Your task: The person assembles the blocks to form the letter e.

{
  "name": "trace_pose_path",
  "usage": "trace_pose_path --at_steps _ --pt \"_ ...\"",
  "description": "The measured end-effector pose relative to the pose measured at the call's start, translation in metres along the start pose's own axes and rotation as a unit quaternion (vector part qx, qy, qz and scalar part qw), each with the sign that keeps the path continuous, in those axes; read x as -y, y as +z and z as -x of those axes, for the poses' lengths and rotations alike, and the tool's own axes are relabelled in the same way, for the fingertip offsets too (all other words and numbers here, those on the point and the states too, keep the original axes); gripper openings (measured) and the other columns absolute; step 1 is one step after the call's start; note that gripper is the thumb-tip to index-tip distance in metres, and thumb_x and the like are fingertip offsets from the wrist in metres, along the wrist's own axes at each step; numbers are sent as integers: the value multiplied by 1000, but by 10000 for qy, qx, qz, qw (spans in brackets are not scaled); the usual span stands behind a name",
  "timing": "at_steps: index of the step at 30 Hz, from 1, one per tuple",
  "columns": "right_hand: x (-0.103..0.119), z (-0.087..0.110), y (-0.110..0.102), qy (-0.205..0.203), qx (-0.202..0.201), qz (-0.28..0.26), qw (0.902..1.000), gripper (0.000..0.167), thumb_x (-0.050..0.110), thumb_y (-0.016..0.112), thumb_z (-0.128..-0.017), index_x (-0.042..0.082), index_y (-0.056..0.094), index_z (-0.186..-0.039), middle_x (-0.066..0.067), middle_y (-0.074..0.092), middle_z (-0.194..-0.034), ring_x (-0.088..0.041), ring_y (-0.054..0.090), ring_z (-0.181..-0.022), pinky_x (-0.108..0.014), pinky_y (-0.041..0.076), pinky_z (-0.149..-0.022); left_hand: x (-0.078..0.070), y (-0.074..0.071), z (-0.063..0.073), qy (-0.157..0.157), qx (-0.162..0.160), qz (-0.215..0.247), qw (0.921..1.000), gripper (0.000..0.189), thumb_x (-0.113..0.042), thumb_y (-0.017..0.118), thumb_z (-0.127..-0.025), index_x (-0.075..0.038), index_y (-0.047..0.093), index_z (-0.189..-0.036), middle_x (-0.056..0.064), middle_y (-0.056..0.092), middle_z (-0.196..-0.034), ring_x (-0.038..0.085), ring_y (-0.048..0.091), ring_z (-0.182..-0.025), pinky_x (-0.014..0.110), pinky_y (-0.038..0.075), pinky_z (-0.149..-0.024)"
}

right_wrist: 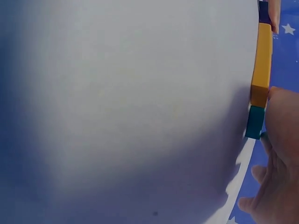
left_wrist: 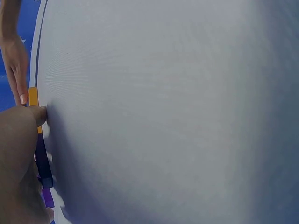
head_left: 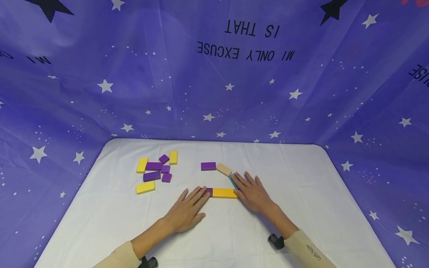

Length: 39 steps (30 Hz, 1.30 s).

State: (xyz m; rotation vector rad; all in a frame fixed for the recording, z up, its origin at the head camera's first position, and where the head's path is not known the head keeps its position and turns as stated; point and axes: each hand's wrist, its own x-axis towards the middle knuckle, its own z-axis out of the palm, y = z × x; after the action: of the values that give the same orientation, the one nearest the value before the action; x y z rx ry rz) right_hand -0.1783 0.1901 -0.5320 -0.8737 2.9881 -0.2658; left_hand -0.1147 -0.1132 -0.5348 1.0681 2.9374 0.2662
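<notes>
Fingers straight, a person's left hand (head_left: 184,212) touches a purple block (left_wrist: 44,161), right hand (head_left: 253,194) a teal block (right_wrist: 255,122): seemingly aligning; next, gentle nudging.

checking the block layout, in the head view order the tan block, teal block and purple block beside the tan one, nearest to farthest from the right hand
1. teal block: partly under the right hand
2. tan block: up and left
3. purple block: left of the tan block

head view: high, facing forward and down at worktop (head_left: 301,167). wrist views: low, close, rolled sideways; both share orange-yellow block (right_wrist: 262,56).
</notes>
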Motion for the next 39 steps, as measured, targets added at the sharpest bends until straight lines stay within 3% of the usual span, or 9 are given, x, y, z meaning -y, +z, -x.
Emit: trace_pose_path --at_steps 20,35,39 --pt "-2 1 5 -254 -77 188 9995 57 39 42 -107 13 32 -157 -5 28 -161 -33 22 -148 -61 17 -115 0 -2 -1 25 -67 103 9999 61 -38 49 -104 -8 36 -155 13 26 -161 32 22 -147 60 18 -115" --pt "0 2 4 -304 -240 106 9992 54 37 42 -107 14 35 -156 -6 32 -159 -34 25 -146 -63 18 -114 6 -2 -8 183 -607 217 9978 56 -36 56 -101 -8 47 -148 14 41 -153 31 34 -141 60 21 -114" --pt "0 2 5 -344 -310 111 9989 54 36 44 -107 13 37 -155 -7 34 -158 -36 28 -145 -64 19 -112 12 -5 -3 144 -996 342 9943 57 -32 61 -98 -5 48 -146 14 46 -148 32 38 -139 61 23 -113"
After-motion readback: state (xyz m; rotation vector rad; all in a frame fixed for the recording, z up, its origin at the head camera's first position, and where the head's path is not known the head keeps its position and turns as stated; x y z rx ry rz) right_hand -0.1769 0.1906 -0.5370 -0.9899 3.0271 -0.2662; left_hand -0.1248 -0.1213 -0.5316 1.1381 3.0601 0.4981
